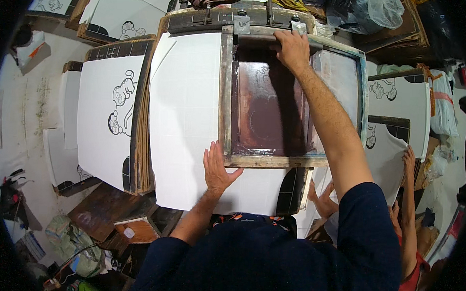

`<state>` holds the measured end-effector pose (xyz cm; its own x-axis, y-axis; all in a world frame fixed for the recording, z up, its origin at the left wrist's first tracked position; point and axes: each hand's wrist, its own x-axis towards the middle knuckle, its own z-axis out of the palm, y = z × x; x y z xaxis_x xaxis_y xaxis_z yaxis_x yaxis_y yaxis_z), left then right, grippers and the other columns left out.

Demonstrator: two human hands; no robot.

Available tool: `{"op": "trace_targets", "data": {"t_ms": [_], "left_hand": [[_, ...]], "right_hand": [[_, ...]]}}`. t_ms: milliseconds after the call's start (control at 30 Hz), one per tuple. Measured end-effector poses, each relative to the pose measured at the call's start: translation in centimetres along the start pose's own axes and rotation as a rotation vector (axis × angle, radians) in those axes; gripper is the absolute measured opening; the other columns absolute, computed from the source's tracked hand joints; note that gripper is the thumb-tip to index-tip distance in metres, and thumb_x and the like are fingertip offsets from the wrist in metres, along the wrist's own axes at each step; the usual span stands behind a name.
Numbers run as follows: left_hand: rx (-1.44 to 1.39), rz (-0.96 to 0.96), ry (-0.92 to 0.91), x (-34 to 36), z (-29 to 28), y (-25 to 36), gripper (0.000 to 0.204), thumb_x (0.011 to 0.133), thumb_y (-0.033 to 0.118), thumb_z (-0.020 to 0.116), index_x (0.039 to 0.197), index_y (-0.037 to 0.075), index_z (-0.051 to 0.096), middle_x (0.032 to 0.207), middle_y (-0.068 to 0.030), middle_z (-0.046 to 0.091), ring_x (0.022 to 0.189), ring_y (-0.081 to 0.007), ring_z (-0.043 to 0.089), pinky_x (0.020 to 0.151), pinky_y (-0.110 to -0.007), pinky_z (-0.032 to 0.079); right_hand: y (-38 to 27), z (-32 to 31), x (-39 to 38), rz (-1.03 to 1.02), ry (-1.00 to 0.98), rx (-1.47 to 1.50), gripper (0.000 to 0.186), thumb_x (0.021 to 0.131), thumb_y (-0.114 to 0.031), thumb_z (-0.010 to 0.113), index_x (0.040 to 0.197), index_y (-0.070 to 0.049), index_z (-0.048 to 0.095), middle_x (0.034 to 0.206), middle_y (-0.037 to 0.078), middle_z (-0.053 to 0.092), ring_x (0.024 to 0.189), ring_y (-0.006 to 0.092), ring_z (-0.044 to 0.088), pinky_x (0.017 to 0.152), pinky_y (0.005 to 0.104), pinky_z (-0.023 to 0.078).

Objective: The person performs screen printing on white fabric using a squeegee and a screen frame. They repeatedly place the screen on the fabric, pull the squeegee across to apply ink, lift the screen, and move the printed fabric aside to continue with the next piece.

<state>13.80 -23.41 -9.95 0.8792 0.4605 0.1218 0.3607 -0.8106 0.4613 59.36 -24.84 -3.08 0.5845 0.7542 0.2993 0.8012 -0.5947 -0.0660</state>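
My right hand (pixel 294 49) grips a dark squeegee (pixel 256 41) lying crosswise along the top inside edge of a wooden screen frame (pixel 225 98), just below two metal clamps (pixel 242 24). The screen's dark reddish-brown inked area (pixel 263 118) shows faint drawn lines, partly in my arm's shadow. My left hand (pixel 216 171) rests with fingers spread at the frame's lower left corner, on or against a large white sheet (pixel 182 117) that lies on the board under the screen.
Boards with white printed sheets (pixel 102 114) stand left and right. A co-worker's hand (pixel 409 156) touches a right-hand sheet (pixel 383 152); bare feet (pixel 324 201) show beside my board. Wooden boxes (pixel 138 224) lie lower left, plastic bags (pixel 363 13) at the upper right.
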Motion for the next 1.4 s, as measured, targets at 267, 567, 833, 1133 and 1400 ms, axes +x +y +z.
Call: {"op": "trace_targets", "data": {"t_ms": [267, 567, 833, 1133, 1400], "left_hand": [[0.012, 0.019, 0.062, 0.0, 0.0, 0.2, 0.119, 0.073, 0.048, 0.090, 0.156, -0.009, 0.029, 0.155, -0.0305, 0.044, 0.149, -0.0420, 0.041, 0.124, -0.061, 0.027], [0.002, 0.028, 0.051, -0.2, 0.2, 0.0, 0.120, 0.071, 0.041, 0.091, 0.159, -0.007, 0.025, 0.160, -0.0320, 0.036, 0.152, -0.0436, 0.035, 0.125, -0.062, 0.024], [0.026, 0.030, 0.050, -0.2, 0.4, -0.1, 0.120, 0.074, 0.044, 0.089, 0.160, -0.007, 0.022, 0.162, -0.0266, 0.037, 0.155, -0.0382, 0.030, 0.128, -0.057, 0.020], [-0.137, -0.060, 0.001, 0.1, 0.2, 0.3, 0.118, 0.075, 0.028, 0.089, 0.163, -0.004, 0.018, 0.165, -0.0246, 0.034, 0.157, -0.0368, 0.027, 0.130, -0.056, 0.013], [-0.518, -0.321, 0.047, 1.0, -2.1, 2.5, 0.105, 0.074, 0.007, 0.092, 0.160, -0.004, 0.033, 0.142, -0.0243, 0.060, 0.124, -0.0311, 0.066, 0.102, -0.039, 0.056]], "right_hand": [[-3.2, -0.3, -7.9, 0.005, 0.172, 0.031, 0.033, 0.078, -0.007, 0.075, 0.109, -0.017, 0.068, 0.104, 0.004, 0.065, 0.105, 0.0292, 0.061, 0.094, 0.0459, 0.044], [-1.6, -0.3, -1.2, 0.051, 0.041, -0.026, 0.048, 0.072, -0.013, 0.084, 0.116, -0.018, 0.065, 0.109, 0.002, 0.065, 0.109, 0.0272, 0.061, 0.092, 0.0461, 0.045], [-9.0, -6.2, -20.1, 0.112, -0.128, 0.041, 0.055, 0.068, -0.012, 0.085, 0.119, -0.017, 0.065, 0.111, 0.005, 0.063, 0.111, 0.0283, 0.058, 0.096, 0.0465, 0.043], [-13.3, -8.9, -30.4, 0.129, -0.089, 0.131, 0.057, 0.061, -0.006, 0.087, 0.112, -0.017, 0.064, 0.108, 0.003, 0.060, 0.108, 0.0280, 0.056, 0.099, 0.0470, 0.040], [-10.8, -11.3, -25.3, 0.122, -0.144, 0.176, 0.044, 0.074, -0.009, 0.082, 0.114, -0.017, 0.067, 0.106, 0.003, 0.066, 0.105, 0.0283, 0.059, 0.096, 0.0480, 0.040]]}}
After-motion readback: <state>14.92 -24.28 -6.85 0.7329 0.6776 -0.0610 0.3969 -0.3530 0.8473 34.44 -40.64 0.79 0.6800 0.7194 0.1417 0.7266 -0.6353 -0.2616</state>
